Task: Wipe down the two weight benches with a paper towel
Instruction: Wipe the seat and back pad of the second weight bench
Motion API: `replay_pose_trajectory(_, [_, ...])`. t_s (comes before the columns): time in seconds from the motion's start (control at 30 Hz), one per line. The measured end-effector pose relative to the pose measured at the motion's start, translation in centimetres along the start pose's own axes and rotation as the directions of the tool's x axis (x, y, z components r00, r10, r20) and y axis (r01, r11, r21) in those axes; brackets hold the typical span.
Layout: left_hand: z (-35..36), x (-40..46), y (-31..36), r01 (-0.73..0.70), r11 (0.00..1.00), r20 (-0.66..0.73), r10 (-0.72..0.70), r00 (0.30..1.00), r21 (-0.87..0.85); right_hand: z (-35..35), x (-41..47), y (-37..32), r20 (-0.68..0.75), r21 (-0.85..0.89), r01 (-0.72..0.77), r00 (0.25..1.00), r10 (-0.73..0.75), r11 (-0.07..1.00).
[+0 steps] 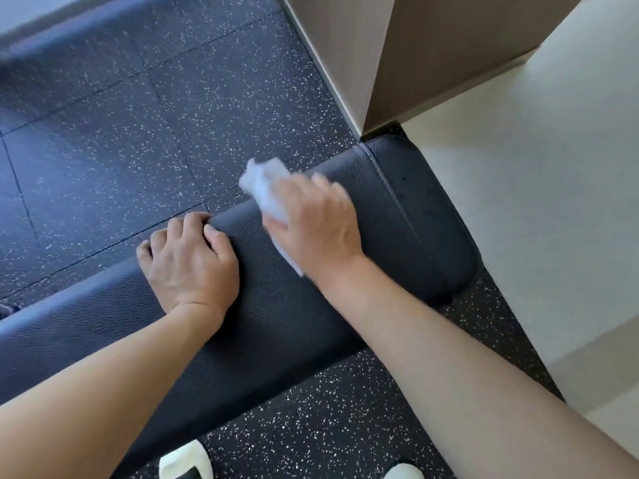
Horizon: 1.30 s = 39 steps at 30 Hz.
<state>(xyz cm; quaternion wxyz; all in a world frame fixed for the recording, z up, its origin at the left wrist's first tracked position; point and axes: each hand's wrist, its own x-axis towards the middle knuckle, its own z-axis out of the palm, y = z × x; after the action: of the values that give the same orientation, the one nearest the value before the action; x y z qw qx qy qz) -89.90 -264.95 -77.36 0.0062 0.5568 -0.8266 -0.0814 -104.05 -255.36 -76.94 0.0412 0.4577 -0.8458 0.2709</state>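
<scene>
The floor (138, 133) fills most of the view, dark rubber tiles flecked with pale specks, their seams showing as thin lines. A pale wall (553, 202) rises at the right, with a brown-grey panel (432, 57) meeting it at a sharp corner. Across the middle runs the bench (397, 229), a long pad in black pebbled leather-look vinyl with rounded edges and a stitched seam near its right end, which sits just beside the wall. A second dark padded shape (86, 39) lies blurred at the upper left, possibly the other bench, though that cannot be told for sure. The left hand (190, 261) rests on the pad's far edge with its fingers curled over the rim, gripping it; this looks like a brace that steadies the body as the person leans in. The right hand (314, 219) lies on the pad's top with its fingers curled round the towel (262, 188), a crumpled white paper wad that sticks out past the fingertips and shows again under the heel of the hand. The wad is pressed to the vinyl near the far edge, and its blur suggests a wiping stroke is under way. Judging by this, the first bench is mid-wipe, and its end by the seam may yet need a pass. Two pale shoe tips (186, 461) show at the bottom edge.
</scene>
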Motion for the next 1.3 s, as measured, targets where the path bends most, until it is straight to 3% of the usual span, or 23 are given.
replay_pose_trajectory(0.1, [-0.1,0.0,-0.1,0.004,1.000,0.003,-0.004,1.000,0.005,-1.9,-5.8,0.2,0.069,0.060,0.234,0.969,-0.238,0.970])
replay_pose_trajectory(0.17, [-0.1,0.0,-0.1,-0.001,1.000,0.008,0.001,1.000,0.014,-3.5,-7.2,3.0,0.069,0.028,0.299,0.951,-0.300,0.954])
replay_pose_trajectory(0.27, [-0.1,0.0,-0.2,0.005,1.000,0.024,-0.006,1.000,0.020,-5.0,-4.8,8.0,0.040,-0.097,0.252,0.968,-0.249,0.963])
replay_pose_trajectory(0.33, [0.0,0.1,-0.2,0.005,1.000,0.025,-0.005,1.000,0.012,-4.7,-1.8,9.6,-0.010,-0.168,0.142,0.989,-0.145,0.976])
replay_pose_trajectory(0.43, [0.0,0.0,-0.2,0.003,1.000,0.013,-0.003,1.000,0.010,-2.7,2.5,8.4,-0.100,-0.185,-0.050,0.994,0.032,0.982])
replay_pose_trajectory(0.53, [0.0,0.1,-0.1,-0.002,1.000,0.015,0.002,1.000,0.005,0.1,6.3,4.9,-0.032,-0.200,-0.135,0.991,0.131,0.970])
replay_pose_trajectory(0.67, [-0.1,0.0,0.0,0.003,1.000,0.013,-0.003,1.000,0.000,3.2,6.9,-1.1,0.117,-0.126,-0.016,0.993,0.031,0.992])
replay_pose_trajectory(0.8, [0.0,-0.1,0.1,-0.006,1.000,0.027,0.006,1.000,0.013,2.1,0.3,-3.3,0.036,-0.001,0.017,0.999,-0.017,1.000])
replay_pose_trajectory(0.93, [0.0,-0.1,-0.2,-0.006,1.000,-0.001,0.006,1.000,-0.003,-2.6,-8.1,1.2,0.042,0.015,0.148,0.988,-0.149,0.989])
replay_pose_trajectory(1.03, [0.1,-0.1,-0.2,-0.008,1.000,0.004,0.008,1.000,0.001,-6.0,-9.2,6.9,0.044,-0.081,0.175,0.984,-0.172,0.981])
replay_pose_trajectory(1.13, [0.2,0.0,-0.2,-0.016,1.000,0.012,0.016,1.000,0.005,-6.0,-5.4,9.7,-0.018,-0.179,0.105,0.994,-0.110,0.978])
replay_pose_trajectory(1.3, [0.2,-0.1,-0.3,-0.014,1.000,0.008,0.014,1.000,0.000,-1.7,4.0,7.4,-0.135,-0.219,-0.218,0.972,0.192,0.951])
